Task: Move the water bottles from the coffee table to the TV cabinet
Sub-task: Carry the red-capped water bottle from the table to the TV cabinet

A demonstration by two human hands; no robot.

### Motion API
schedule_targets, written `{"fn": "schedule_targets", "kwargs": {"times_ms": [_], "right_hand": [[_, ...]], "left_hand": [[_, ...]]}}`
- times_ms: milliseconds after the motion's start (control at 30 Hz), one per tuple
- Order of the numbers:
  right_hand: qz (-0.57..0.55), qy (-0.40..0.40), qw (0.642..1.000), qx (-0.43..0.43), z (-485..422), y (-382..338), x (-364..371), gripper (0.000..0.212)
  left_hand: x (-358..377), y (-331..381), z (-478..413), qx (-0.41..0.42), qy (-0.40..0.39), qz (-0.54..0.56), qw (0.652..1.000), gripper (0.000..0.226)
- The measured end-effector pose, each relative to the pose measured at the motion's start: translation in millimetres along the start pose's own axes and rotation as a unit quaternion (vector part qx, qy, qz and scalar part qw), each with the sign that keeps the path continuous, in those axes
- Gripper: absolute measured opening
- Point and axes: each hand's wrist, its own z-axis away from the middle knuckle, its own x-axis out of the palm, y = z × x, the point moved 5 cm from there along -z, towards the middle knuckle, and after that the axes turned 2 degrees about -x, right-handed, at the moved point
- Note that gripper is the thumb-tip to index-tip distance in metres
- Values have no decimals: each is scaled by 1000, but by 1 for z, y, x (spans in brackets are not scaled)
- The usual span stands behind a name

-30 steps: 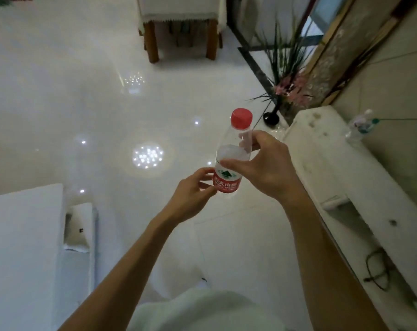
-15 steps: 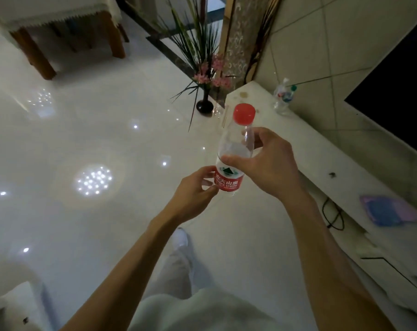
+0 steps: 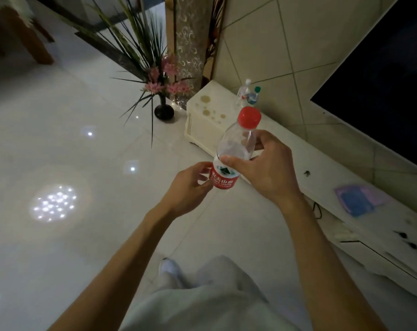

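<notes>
One red-capped water bottle (image 3: pixel 235 149) hangs cap-up just short of the TV cabinet (image 3: pixel 327 182), likely headed there: the right hand (image 3: pixel 269 173) grips its shoulder, the left hand (image 3: pixel 190 187) pinches its label, steadying it. Two other bottles (image 3: pixel 249 97) stand at the cabinet's far end. The coffee table is out of frame.

R hand (image 3: pixel 271 174) & L hand (image 3: pixel 190 186) grip red-capped bottle (image 3: pixel 233 144) near TV cabinet (image 3: pixel 322 177) w/ two bottles (image 3: pixel 249 95) on it.
</notes>
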Motion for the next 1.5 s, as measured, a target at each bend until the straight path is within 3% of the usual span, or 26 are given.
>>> {"fn": "schedule_targets", "kwargs": {"times_ms": [200, 567, 800, 1267, 1500], "right_hand": [[-22, 13, 999, 47, -75, 46, -14, 69], [-57, 35, 996, 58, -221, 140, -82, 70], [-67, 43, 993, 84, -278, 173, -94, 68], [-28, 34, 984, 172, -454, 193, -12, 69], [-44, 11, 974, 222, -528, 227, 43, 63]], "left_hand": [[13, 23, -90, 2, -38, -19, 999, 40], [56, 109, -257, -2, -21, -23, 1000, 37], [74, 127, -333, -21, -55, -48, 997, 37], [35, 73, -540, -24, -138, -84, 987, 35], [27, 34, -626, -91, -171, -84, 977, 37]]}}
